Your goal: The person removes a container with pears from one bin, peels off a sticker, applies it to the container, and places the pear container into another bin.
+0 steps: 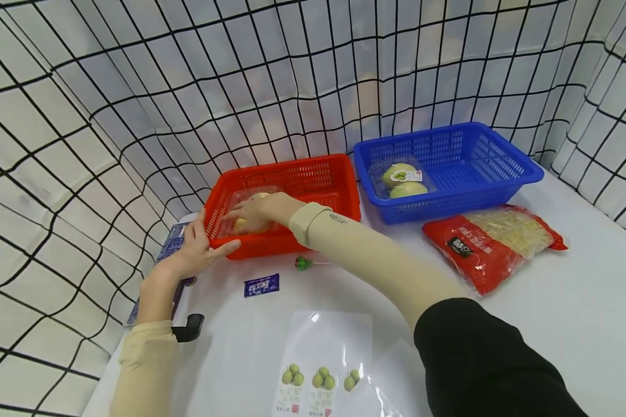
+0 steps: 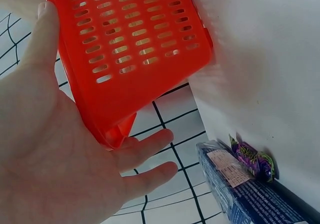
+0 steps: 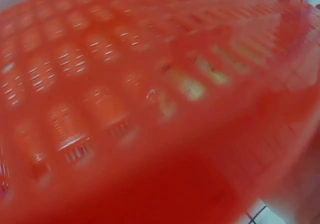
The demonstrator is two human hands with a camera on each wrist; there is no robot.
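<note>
1. Watching left hand (image 1: 194, 252) touch lower-left corner of red basket (image 1: 318, 176), left of centre in head view; thumb and fingers spread wide.
2. Right hand (image 1: 259, 212) inside, over fruit pack (image 1: 241, 225); I can't tell if it's gripping.
3. Blue basket (image 1: 461, 168) sits upper right.

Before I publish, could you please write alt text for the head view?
A person's right hand reaches into a red basket, over a packet of pale yellow items; the left hand touches the basket's corner. At right, a blue basket holds packaged pale green fruit, with a partly red bag in front.
</note>
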